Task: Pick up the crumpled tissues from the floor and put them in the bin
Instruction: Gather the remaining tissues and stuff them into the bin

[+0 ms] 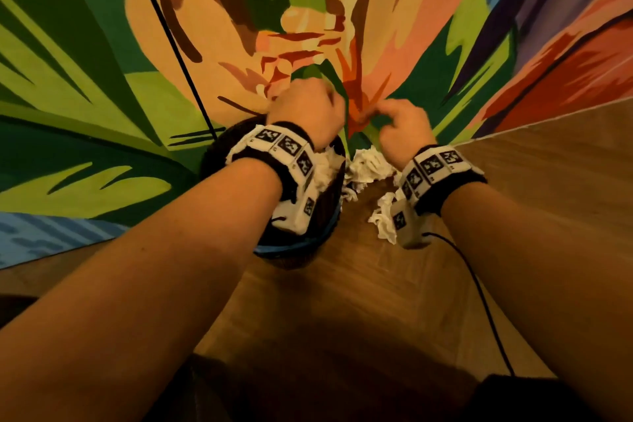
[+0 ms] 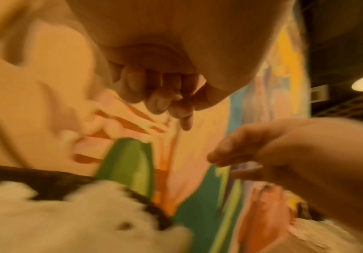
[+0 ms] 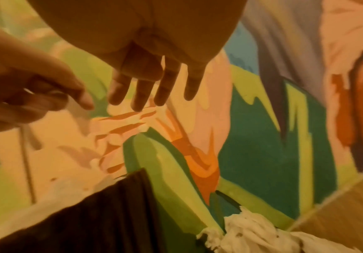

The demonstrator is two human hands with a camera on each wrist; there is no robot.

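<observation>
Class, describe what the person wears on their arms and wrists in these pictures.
Both forearms are bare, with no sleeves. Each wrist carries a dark band ringed with white blocks bearing black-and-white square markers. A thin black cable trails from the right wrist unit.

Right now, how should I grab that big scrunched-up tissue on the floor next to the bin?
Come straight down from above and pinch the puffy top of the crumpled tissue. It lies loose on the wood floor, touching the bin and close to the wall, so the sides are probably crowded. Its raised folds give fingers something to squeeze.
</observation>
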